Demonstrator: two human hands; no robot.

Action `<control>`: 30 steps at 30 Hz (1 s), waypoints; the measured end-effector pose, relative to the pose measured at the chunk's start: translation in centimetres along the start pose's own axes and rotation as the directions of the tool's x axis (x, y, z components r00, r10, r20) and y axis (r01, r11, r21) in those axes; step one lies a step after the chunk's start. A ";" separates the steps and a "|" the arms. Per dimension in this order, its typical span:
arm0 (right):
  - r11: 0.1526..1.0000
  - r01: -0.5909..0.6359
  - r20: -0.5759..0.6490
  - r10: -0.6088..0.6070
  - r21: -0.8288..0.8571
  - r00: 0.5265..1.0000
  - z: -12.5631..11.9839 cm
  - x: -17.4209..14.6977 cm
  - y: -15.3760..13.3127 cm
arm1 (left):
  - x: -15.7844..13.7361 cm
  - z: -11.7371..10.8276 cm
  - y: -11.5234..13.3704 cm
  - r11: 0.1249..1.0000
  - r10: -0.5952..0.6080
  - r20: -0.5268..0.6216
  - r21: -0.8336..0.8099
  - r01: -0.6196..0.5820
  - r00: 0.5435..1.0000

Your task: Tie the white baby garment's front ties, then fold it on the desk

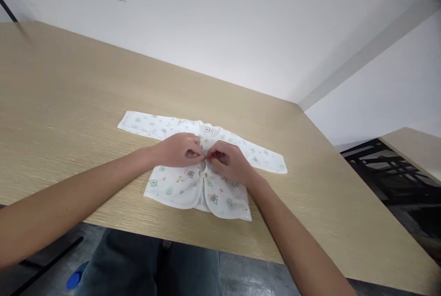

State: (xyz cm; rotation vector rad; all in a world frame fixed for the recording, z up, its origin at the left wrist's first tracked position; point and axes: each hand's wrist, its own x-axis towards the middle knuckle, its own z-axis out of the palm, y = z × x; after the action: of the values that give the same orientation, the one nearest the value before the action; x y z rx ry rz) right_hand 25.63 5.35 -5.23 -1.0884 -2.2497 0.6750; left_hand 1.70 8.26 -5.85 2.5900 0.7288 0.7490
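Observation:
A small white baby jacket [175, 191] printed with green and pink animal figures lies front side up on the table, both sleeves stretched out sideways. My left hand [181, 150] pinches the front edge at the middle of the chest. Facing it, my right hand [229, 160] pinches the other front edge, and the fingertips of both almost meet. What exactly sits between the fingertips is too small to make out. Below them, a fastening [203, 174] joins the two front edges. Lower down, the hem parts in a narrow gap.
The jacket rests on a wooden table [86, 89] with a white wall [206, 20] behind it. At the right stand black metal frames [386, 172] under another wooden top. My legs [138, 264] are below the near table edge, and a blue object [74, 280] is on the floor.

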 end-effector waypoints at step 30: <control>1.000 0.005 -0.048 -0.006 -0.025 0.999 0.3 0.4 0.1 | -0.1 0.1 0.1 1.000 -0.020 0.008 0.003 0.020 1.000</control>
State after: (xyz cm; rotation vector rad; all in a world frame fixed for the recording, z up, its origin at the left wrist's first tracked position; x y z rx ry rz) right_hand 25.33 5.66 -5.41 -1.0979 -2.2248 0.6138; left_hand 1.73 8.11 -5.92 2.5827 0.7530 0.7313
